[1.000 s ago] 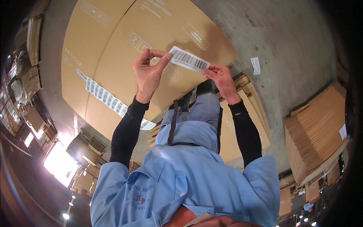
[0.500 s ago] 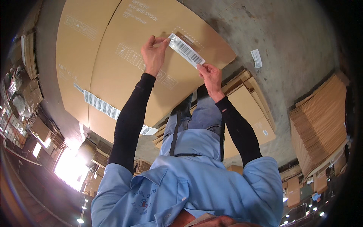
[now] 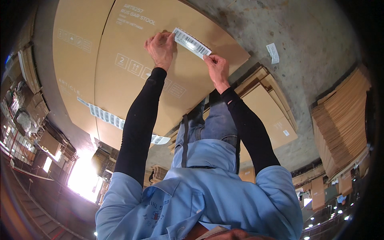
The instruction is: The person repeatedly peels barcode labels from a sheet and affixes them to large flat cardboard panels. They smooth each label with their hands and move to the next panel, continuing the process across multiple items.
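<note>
Both hands are on the job from where I sit. I've got the L hand (image 3: 161,51) pinching the L end of a white barcode label (image 3: 192,43) btw thumb & fingers, and the R hand (image 3: 218,71) pinching its lower R corner, so it's held at both ends. Label's at the upper R part of the big brown carton (image 3: 132,90), slanting down to the R; can't tell from here if all of it touches the cardboard. A strip of labels (image 3: 106,115) lies on the same carton, L of the L forearm, partly hidden behind it. Near the R forearm I see flat cardboard (image 3: 264,116) on the floor (image 3: 298,86). Well off to the R: a loose white slip (image 3: 273,53) on the floor, plus a tall cardboard stack (image 3: 340,124). Both arms in blk sleeves (image 3: 140,120), blue shirt (image 3: 216,192).
</note>
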A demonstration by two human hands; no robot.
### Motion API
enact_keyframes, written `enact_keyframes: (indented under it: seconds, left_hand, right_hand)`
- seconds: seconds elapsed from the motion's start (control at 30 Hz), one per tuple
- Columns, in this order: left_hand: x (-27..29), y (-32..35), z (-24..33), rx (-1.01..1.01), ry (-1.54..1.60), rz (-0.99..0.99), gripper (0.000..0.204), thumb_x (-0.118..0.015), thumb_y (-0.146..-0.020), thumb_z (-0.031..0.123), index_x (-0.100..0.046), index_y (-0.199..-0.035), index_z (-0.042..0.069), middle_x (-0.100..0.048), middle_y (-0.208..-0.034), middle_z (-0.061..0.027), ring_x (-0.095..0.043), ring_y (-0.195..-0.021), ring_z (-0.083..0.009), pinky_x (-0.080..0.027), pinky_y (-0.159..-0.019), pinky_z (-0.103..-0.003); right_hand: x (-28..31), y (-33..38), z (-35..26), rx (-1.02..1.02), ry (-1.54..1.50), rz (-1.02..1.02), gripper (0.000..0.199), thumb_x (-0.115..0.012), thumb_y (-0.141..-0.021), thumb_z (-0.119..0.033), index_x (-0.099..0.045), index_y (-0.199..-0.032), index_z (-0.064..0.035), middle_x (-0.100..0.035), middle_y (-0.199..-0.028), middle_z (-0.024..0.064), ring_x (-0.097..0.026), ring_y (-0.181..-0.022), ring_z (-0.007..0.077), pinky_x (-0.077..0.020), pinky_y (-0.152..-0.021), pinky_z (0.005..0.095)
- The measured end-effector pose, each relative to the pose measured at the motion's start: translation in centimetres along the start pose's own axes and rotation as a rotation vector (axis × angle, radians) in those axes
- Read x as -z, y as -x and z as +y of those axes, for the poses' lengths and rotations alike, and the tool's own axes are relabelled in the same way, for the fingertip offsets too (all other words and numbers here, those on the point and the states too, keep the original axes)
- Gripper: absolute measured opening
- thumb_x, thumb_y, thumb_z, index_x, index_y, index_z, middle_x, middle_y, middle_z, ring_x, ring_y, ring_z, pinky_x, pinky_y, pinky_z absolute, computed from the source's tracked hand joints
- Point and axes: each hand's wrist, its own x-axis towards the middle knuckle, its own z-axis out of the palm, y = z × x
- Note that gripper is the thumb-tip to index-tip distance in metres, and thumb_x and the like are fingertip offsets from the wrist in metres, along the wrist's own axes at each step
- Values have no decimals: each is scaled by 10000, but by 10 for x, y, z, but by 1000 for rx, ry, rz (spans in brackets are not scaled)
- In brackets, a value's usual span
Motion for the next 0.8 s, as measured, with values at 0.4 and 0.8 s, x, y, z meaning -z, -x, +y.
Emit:
enact_keyframes:
  seconds: [0.4,0.8]
  left_hand:
    - [-5,0,7,-112,-29,88,141,-784,-801,272,-765,-849,141,-732,-855,-1,-600,-1015,-233,-307,-1053,-413]
    - [-5,1,8,-147,-41,118,115,-787,-800,246,-754,-837,143,-720,-836,-1,-598,-994,-228,-307,-1048,-417]
  right_hand:
    - [-5,0,0,-11,39,53,304,-733,-911,-245,-698,-798,35,-577,-659,-32,-465,-635,54,-380,-565,260]
    - [-7,1,-2,-13,94,97,301,-731,-908,-245,-708,-803,36,-580,-633,-28,-473,-598,58,-381,-536,260]
